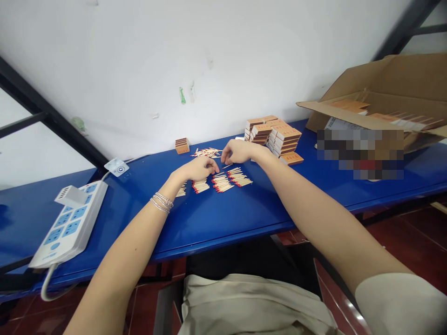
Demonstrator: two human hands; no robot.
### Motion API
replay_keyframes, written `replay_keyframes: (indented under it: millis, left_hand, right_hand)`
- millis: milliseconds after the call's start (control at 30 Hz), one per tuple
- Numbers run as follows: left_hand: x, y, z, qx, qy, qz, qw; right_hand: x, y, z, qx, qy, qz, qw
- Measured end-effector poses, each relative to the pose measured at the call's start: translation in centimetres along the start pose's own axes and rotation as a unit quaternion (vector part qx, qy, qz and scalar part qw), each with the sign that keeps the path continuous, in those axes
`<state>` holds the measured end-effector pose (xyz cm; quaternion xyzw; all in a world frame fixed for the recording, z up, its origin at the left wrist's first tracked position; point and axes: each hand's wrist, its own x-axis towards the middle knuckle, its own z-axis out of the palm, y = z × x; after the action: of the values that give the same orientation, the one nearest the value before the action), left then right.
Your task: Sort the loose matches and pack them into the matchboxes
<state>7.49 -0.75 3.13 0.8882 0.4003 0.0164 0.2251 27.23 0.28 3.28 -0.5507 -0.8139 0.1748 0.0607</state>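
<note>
Right-hand grip (238, 150), curled, hold unclear, is near matches (225, 183) lying crosswise, red heads (215, 185) pointing left

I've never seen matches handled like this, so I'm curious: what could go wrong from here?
The left hand is close to the laid-out groups of matches; a brush of its fingers might nudge them out of line.
The loose match pile lies just beyond those groups, so strays could mix in.
The right hand is near the stacked matchboxes; a careless bump could perhaps topple some.
</note>
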Motion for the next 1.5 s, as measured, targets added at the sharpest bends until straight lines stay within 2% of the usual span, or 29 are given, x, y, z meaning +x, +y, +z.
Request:
replay_keyframes:
  millis: [233, 300, 367, 467, 567, 633, 800, 967, 1067, 1200, 1400, 1500]
  left_hand:
    - [0.1, 0.0, 0.1, -0.008, -0.012, 0.013, 1.000]
    - [0.2, -0.6, 0.1, 0.017, 0.029, 0.012, 0.999]
    - [0.3, -1.6, 0.1, 0.065, 0.102, -0.011, 0.993]
    - [0.5, -3.1, 0.1, 0.140, 0.177, -0.056, 0.973]
    - [0.8, -4.0, 0.1, 0.158, 0.184, -0.060, 0.968]
    - [1.0, -4.0, 0.2, 0.166, 0.178, -0.056, 0.968]
    - [1.5, -3.5, 0.3, 0.194, 0.165, -0.075, 0.964]
    - [1.4, -3.4, 0.1, 0.195, 0.163, -0.078, 0.964]
    - [0.9, -3.6, -0.7, 0.182, 0.133, -0.085, 0.970]
    - [-0.6, -4.3, -2.3, 0.152, 0.048, -0.125, 0.979]
    - [-3.4, -4.9, -4.8, 0.137, -0.066, -0.197, 0.969]
    - [-4.1, -4.9, -5.4, 0.133, -0.093, -0.198, 0.967]
  right_hand:
    - [-0.7, -0.4, -0.6, -0.007, -0.062, 0.011, 0.998]
    - [-1.0, -0.3, -1.0, -0.015, -0.082, 0.017, 0.996]
    - [-1.0, -0.3, -1.2, -0.013, -0.084, 0.014, 0.996]
    - [-0.5, -0.4, -0.6, 0.004, -0.013, 0.001, 1.000]
    - [0.4, -1.0, 0.8, 0.013, 0.083, -0.006, 0.996]
    - [1.1, -1.4, 1.8, 0.018, 0.112, -0.007, 0.994]
    - [2.4, -2.3, 3.4, 0.011, 0.138, 0.016, 0.990]
    - [1.9, -3.1, 3.0, -0.033, 0.113, 0.021, 0.993]
    - [1.2, -3.5, 2.7, -0.061, 0.083, 0.015, 0.995]
    - [1.0, -4.3, 2.9, -0.056, 0.067, -0.002, 0.996]
    - [1.1, -5.9, 3.5, -0.042, 0.054, -0.100, 0.993]
    - [0.7, -6.3, 3.3, -0.031, 0.030, -0.110, 0.993]
